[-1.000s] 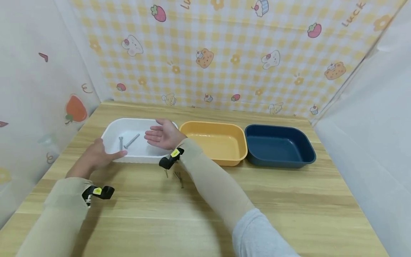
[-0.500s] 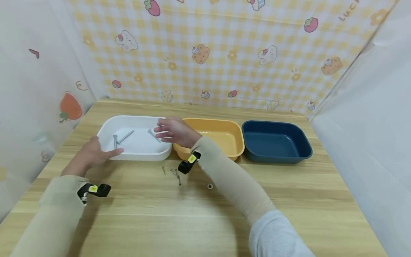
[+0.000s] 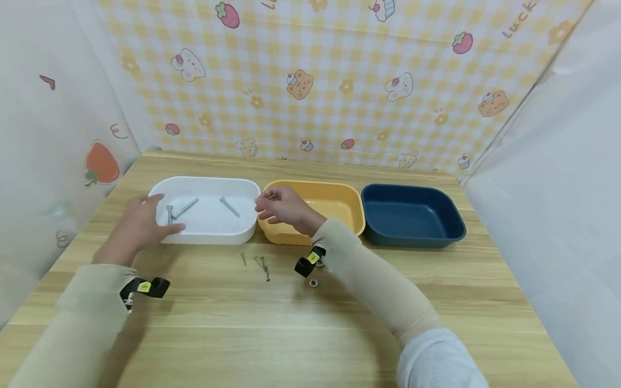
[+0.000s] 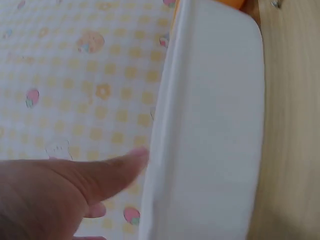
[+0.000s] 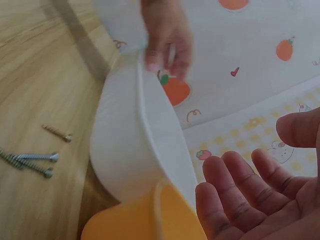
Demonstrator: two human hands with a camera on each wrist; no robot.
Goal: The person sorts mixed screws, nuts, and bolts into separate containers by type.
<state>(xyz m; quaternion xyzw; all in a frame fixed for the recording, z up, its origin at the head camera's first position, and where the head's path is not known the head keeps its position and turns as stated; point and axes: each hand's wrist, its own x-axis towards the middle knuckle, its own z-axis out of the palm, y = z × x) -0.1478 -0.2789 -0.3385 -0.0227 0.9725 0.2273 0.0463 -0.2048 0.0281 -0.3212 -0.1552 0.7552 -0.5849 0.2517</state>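
Right hand has shifted toward three o'clock, over the yellow tray, grip loose, holding nothing. Left hand spreads wide at the white tray's eight-o'clock corner; three long bolts lie inside. Steady pressure there should prevent sliding.

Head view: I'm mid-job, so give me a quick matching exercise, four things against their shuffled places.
1. large bolts | A. right of the yellow tray
2. small screws | B. inside the white tray
3. navy blue tray | C. seen over the yellow tray's left end
4. right hand | D. on the wooden table, nearer than the white tray

Pairs: 1-B, 2-D, 3-A, 4-C
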